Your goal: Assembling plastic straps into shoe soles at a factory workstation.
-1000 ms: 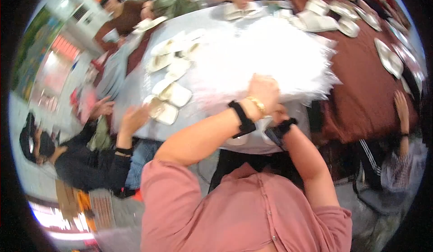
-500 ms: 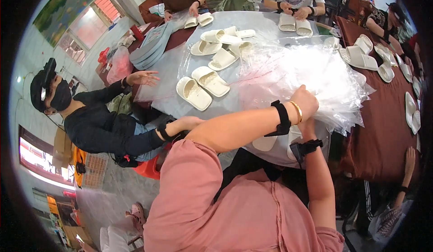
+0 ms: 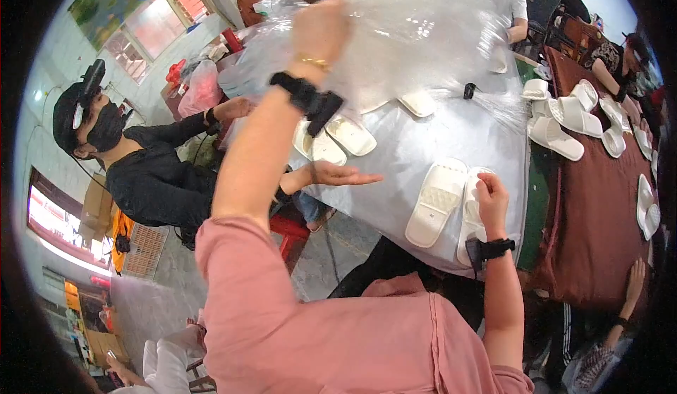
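Our grey-covered table (image 3: 398, 158) has a brown-draped table (image 3: 592, 207) to its right and a pink bag (image 3: 199, 88), contents unclear, to its left. Above its far part, our left hand (image 3: 320, 33) clutches clear plastic bags (image 3: 423, 41); at its near edge lie white slippers (image 3: 437, 207), our right hand (image 3: 493, 200) just by them, fingers curled, whether pinching we cannot tell.

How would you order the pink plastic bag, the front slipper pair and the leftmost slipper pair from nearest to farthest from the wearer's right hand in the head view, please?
1. Front slipper pair, beside the right hand.
2. Leftmost slipper pair, farther left.
3. Pink plastic bag, left again, farther back.
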The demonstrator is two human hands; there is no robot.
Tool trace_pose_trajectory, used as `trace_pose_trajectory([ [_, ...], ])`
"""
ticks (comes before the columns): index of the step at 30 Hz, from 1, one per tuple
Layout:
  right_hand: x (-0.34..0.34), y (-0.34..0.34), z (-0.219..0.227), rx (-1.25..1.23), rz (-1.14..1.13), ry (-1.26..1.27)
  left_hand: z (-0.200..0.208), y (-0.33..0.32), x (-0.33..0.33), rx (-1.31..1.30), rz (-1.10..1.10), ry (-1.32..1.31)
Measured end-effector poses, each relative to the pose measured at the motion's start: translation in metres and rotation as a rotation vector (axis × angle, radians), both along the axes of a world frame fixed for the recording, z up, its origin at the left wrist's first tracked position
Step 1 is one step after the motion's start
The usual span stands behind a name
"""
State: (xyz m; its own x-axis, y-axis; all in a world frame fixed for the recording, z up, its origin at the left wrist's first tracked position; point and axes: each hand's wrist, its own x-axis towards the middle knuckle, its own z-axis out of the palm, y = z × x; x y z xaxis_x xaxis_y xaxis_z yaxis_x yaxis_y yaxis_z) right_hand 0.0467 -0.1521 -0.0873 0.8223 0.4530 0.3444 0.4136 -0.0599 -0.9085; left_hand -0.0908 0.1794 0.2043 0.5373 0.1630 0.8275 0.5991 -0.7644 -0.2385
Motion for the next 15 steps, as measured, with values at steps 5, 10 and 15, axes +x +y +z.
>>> trace_pose_trajectory([
  [5,-0.001,-0.003,0.002,-0.010,0.056,0.106,0.016,0.084,-0.110,0.163,0.172,-0.142],
  [10,-0.003,-0.005,0.001,0.022,0.064,0.231,-0.041,0.151,-0.156,0.097,0.604,-0.022],
  [15,-0.005,-0.002,0.003,0.005,0.056,0.229,-0.143,0.198,-0.161,-0.523,0.661,0.348],
])
